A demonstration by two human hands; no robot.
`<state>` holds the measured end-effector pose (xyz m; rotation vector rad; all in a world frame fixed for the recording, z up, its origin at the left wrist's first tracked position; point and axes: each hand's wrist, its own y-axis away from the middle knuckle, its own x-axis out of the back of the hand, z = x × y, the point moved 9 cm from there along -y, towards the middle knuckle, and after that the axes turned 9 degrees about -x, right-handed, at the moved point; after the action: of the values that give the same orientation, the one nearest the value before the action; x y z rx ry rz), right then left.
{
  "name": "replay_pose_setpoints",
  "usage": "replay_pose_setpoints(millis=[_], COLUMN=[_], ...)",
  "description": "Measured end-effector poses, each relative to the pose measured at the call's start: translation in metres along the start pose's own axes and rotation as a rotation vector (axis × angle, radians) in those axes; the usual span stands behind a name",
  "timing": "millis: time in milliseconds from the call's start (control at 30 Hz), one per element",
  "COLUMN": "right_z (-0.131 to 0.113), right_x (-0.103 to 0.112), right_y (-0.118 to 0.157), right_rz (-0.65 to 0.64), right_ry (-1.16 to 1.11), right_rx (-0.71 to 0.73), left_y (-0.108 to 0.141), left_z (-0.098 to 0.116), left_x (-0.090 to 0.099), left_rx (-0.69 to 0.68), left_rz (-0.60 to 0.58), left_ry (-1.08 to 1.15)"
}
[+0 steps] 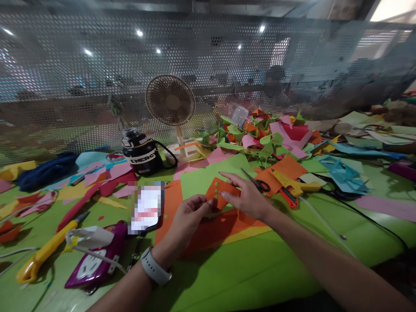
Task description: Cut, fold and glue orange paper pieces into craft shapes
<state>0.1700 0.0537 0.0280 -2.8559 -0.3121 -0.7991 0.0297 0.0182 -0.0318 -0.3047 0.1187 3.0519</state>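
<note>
Under both hands is a green worktop [276, 264] with a big orange sheet [214, 236] on it. Black scissors [255, 182] lie just past the right hand [248, 197]. Between the hands is a small orange paper [222, 187], slanting left to right; the left hand [190, 212] pinches its near corner, while the right thumb and finger hold the other side.

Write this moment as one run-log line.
left hand: pinching orange paper piece | right hand: touching same piece | below: orange sheet | nearby: scissors, glue gun
</note>
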Motion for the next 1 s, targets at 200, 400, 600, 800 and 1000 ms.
replay_pose_setpoints(millis=[200,400,600,800,1000], right_z=[0.000,-0.004,-0.006,-0.006,-0.008], right_x=[0.000,-0.005,-0.007,-0.007,-0.009], right_y=[-0.001,0.001,0.003,0.003,0.003], right_rz=[0.006,-0.022,-0.042,-0.038,-0.053], right_ry=[-0.014,-0.025,-0.031,-0.038,-0.076], right_rx=[0.028,0.089,0.109,0.112,0.122], left_y=[0.003,0.005,0.000,0.000,0.000], left_z=[0.003,0.010,0.008,0.012,0.011], left_x=[0.000,-0.004,-0.002,-0.002,-0.003], left_rx=[0.009,-0.040,-0.086,-0.121,-0.129], left_rz=[0.022,-0.009,-0.014,-0.008,-0.020], left_ry=[0.063,0.005,-0.053,-0.077,-0.119])
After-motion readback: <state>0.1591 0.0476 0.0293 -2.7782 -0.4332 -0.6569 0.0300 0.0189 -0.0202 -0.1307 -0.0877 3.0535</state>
